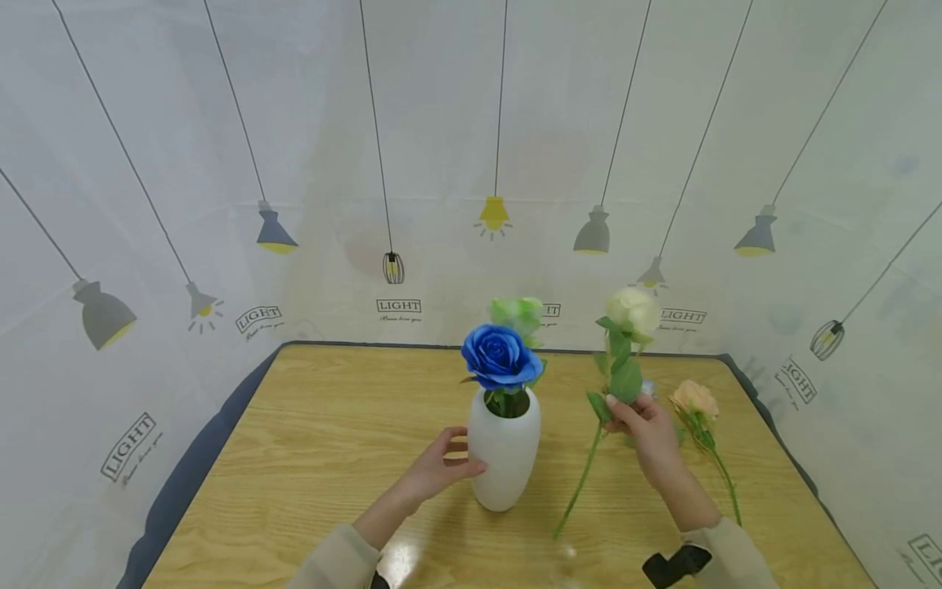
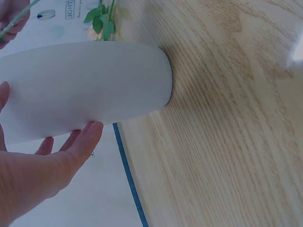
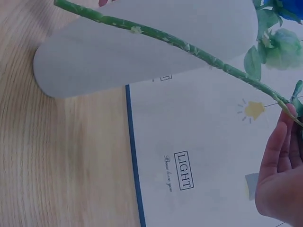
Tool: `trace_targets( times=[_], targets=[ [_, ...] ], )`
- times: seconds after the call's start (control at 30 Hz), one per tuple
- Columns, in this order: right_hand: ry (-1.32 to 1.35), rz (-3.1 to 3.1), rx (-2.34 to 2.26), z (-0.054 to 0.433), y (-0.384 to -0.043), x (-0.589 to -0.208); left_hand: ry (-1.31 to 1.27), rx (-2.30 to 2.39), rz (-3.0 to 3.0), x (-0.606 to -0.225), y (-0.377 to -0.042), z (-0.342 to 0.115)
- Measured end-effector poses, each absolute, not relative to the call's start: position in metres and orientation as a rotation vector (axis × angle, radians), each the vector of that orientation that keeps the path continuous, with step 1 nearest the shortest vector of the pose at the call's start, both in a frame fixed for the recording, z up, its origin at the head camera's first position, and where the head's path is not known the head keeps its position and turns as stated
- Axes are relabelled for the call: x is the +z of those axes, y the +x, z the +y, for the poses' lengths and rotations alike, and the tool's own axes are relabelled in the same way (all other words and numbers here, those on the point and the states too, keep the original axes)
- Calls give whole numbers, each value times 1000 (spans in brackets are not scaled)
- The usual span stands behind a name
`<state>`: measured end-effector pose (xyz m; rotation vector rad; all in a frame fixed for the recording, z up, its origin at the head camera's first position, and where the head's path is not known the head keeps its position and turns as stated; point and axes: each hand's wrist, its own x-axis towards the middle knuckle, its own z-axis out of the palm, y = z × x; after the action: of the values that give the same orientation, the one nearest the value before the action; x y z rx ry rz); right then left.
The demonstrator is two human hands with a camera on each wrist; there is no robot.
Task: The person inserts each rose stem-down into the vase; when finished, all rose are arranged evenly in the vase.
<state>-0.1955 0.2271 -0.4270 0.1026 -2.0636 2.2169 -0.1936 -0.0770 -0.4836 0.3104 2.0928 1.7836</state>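
Observation:
A white vase (image 1: 504, 458) stands upright on the wooden table. My left hand (image 1: 440, 469) holds its left side, with the thumb on the front and the fingers reaching behind. In the left wrist view, fingertips (image 2: 93, 131) touch the vase wall. A blue rose (image 1: 502, 357) and a pale green flower (image 1: 521, 315) stand in the vase. To the right of it, my right hand (image 1: 651, 438) pinches the leafy stem of a white rose (image 1: 633, 313). The bare stem (image 3: 189, 48) slants down towards the vase side, its lower end free.
On the table's right side lies a peach flower (image 1: 696, 401) with a long stem. A pale bluish flower (image 1: 648, 388) shows partly behind my right hand. The wooden table (image 1: 353, 409) has a dark blue edge, and a white cloth (image 1: 441, 123) printed with lamps hangs around it.

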Motion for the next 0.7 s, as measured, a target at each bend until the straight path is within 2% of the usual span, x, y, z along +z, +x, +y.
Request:
trace_targets(
  times=[0.33,0.5,0.7],
  targets=[
    [251,-1616,2571,217,-187,-404,315,1796,2085,-460,-182,-77],
    [245,-1399,2678,215,-188,-397,314,1780,2098,-483,-193,-77],
    [256,-1180,2738,215,-189,-386,314,1790,2095,-486,-194,-77]
  ],
)
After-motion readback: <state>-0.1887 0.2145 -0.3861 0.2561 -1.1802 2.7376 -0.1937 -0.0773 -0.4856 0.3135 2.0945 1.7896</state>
